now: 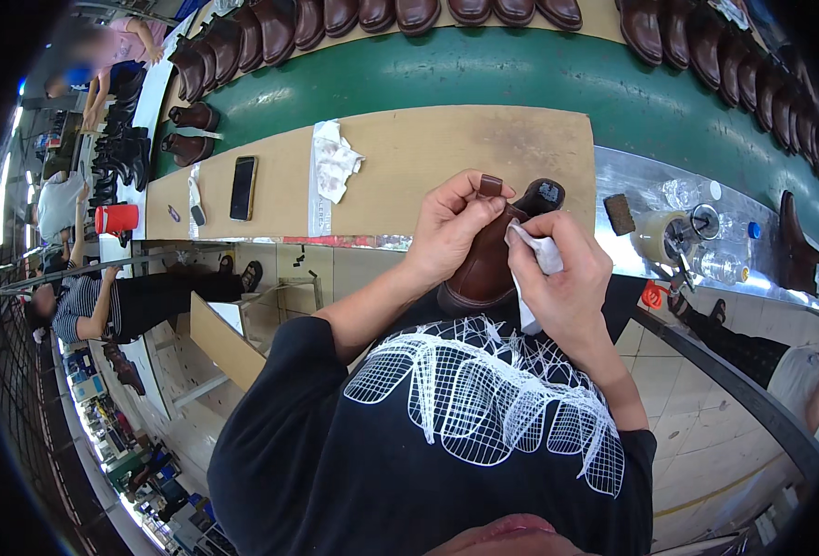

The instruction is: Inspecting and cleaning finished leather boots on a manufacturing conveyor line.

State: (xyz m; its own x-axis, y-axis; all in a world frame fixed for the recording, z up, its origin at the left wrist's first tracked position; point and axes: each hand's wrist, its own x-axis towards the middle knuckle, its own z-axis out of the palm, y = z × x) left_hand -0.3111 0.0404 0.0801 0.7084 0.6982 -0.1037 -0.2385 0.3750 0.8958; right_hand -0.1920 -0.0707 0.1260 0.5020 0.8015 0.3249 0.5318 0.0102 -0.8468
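Note:
A brown leather ankle boot [484, 264] is held close in front of my chest, its rounded end toward me. My left hand [456, 227] grips its upper edge, and a small brown tab [490, 185] stands up by the thumb and fingers. In my right hand [565, 269] a folded white cloth [546, 255] is pinched against the boot's side. Just beyond the hands shows a dark rounded piece with a greyish patch [545, 194]; whether it belongs to this boot I cannot tell.
Cardboard [409, 148] covers the bench, bearing a stained white cloth [335, 165] and a phone [243, 188]. At right are a brown block [619, 214], tape roll [661, 236], plastic bottles and scissors. Brown boots [275, 32] line the far side of a green surface [484, 74]. Other people work nearby.

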